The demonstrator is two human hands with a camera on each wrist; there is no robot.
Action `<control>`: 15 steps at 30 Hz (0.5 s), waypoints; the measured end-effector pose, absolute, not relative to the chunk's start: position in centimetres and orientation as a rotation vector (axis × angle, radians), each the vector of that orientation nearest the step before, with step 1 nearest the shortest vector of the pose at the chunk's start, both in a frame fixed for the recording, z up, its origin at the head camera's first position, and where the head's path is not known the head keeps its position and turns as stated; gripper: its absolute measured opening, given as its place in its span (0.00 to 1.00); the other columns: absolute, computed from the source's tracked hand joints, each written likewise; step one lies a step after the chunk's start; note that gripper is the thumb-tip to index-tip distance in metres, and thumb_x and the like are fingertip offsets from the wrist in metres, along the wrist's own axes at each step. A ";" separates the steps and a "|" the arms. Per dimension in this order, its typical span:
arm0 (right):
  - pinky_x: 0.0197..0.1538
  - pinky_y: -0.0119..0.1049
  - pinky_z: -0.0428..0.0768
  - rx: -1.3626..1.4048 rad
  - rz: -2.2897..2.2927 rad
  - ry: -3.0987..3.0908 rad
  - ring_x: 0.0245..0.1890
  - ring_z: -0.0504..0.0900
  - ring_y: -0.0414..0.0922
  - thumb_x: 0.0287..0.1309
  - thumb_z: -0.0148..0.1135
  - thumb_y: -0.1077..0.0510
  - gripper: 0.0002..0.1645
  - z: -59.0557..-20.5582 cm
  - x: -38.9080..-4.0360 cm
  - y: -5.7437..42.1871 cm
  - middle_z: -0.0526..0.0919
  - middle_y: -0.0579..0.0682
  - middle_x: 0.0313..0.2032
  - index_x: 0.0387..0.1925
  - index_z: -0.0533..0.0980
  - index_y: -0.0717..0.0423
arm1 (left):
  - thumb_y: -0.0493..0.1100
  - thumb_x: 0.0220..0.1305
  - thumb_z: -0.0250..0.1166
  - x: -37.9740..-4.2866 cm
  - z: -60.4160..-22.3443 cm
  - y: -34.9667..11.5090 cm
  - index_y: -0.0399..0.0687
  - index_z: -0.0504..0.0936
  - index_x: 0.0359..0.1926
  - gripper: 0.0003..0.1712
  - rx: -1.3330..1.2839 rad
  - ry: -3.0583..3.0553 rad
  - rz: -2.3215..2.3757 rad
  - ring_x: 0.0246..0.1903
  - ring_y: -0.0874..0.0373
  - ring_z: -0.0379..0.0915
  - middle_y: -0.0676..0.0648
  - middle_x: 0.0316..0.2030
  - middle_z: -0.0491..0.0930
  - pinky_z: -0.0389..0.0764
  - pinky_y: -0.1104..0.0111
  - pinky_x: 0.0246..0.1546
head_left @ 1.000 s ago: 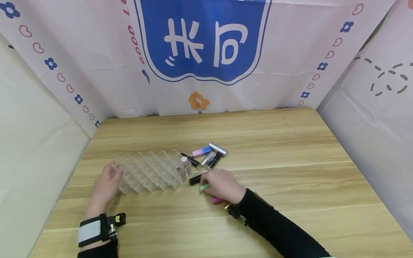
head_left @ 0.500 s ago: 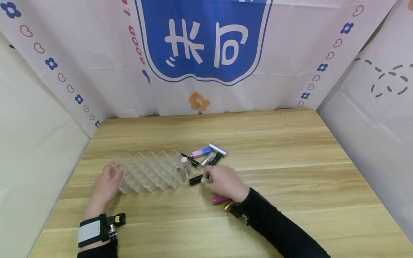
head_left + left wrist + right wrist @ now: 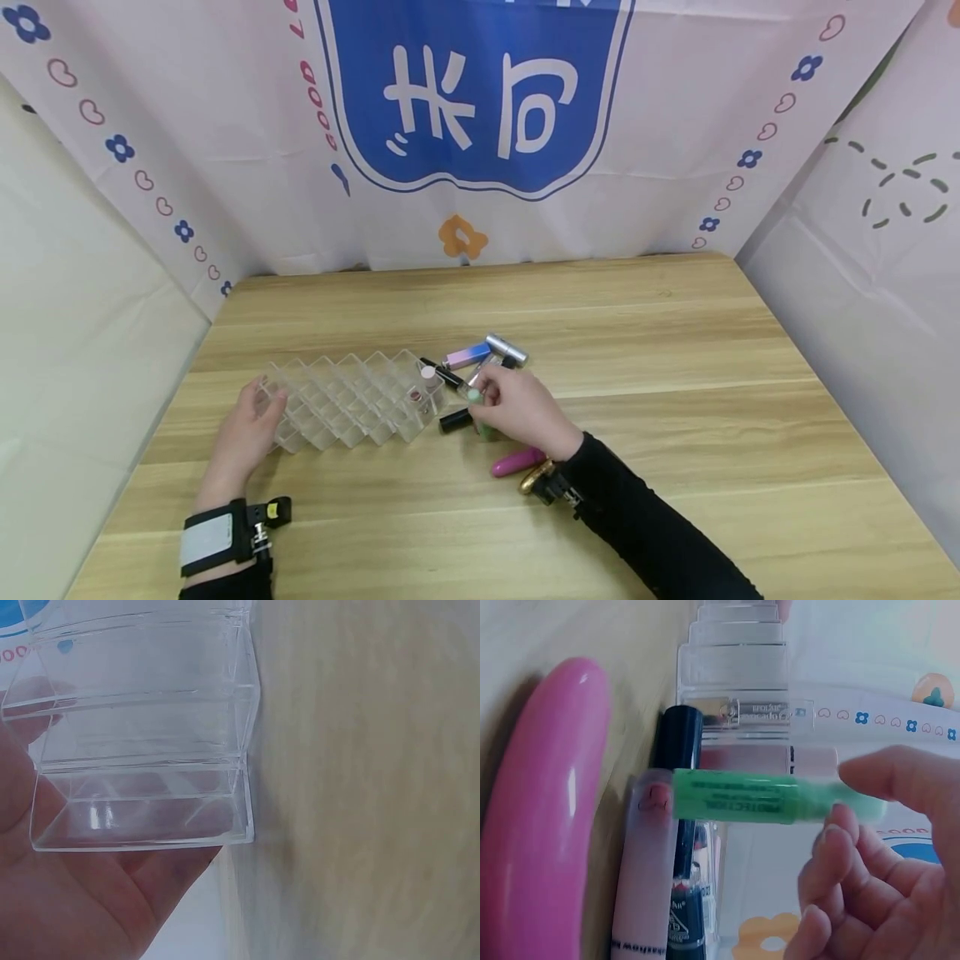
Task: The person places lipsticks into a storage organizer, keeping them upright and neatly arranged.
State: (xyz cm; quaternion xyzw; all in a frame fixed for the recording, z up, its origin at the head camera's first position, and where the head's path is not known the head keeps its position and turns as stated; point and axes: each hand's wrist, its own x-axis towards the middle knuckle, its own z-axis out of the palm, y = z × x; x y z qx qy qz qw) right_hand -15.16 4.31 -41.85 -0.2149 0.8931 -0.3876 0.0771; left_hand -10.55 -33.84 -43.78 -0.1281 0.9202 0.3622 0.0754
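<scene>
My left hand (image 3: 251, 425) grips the left end of a clear plastic lipstick organizer (image 3: 337, 404), which stands on the table. In the left wrist view, my fingers wrap behind the organizer's end compartments (image 3: 135, 814). Just right of the organizer, my right hand (image 3: 528, 412) pinches a green lip balm tube (image 3: 735, 796) by one end between thumb and fingers. In the head view the tube stands nearly upright above the table. Below it lie a black tube (image 3: 454, 420) and, in the right wrist view, a pale pink tube (image 3: 645, 877).
Beyond my right hand lie a blue-pink tube (image 3: 467, 355), a silver tube (image 3: 507, 348) and a black pen-like tube (image 3: 446, 375). A magenta tube (image 3: 517, 462) and a gold-ended item (image 3: 536, 477) lie nearer. Small tubes (image 3: 428, 375) stand in the organizer's right end.
My right hand has raised the green lip balm from the table and turned it from lying to nearly upright, shifting slightly away from me. The left hand and organizer have stayed put.
</scene>
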 end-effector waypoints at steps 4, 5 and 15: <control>0.29 0.27 0.77 -0.621 -1.294 2.669 0.26 0.76 0.36 0.51 0.71 0.57 0.10 -42.0 -15.1 3.9 0.81 0.42 0.26 0.33 0.77 0.49 | 0.64 0.76 0.34 -10.6 -43.8 -33.8 0.34 0.35 0.76 0.46 -0.383 2.762 1.072 0.68 0.21 0.48 0.20 0.70 0.49 0.56 0.31 0.64; 0.30 0.27 0.77 -0.619 -1.323 2.665 0.26 0.77 0.36 0.51 0.71 0.57 0.10 -42.0 -15.1 3.8 0.81 0.43 0.26 0.33 0.77 0.49 | 0.64 0.76 0.34 -10.6 -43.8 -33.8 0.35 0.34 0.76 0.46 -0.383 2.761 1.071 0.68 0.21 0.48 0.20 0.71 0.48 0.56 0.31 0.64; 0.29 0.27 0.79 -0.618 -1.535 2.512 0.26 0.78 0.37 0.55 0.69 0.59 0.08 -41.3 -14.8 2.6 0.83 0.46 0.29 0.35 0.77 0.51 | 0.64 0.76 0.34 -10.6 -44.1 -34.1 0.36 0.34 0.76 0.46 -0.399 2.748 1.083 0.69 0.22 0.47 0.20 0.71 0.47 0.56 0.31 0.65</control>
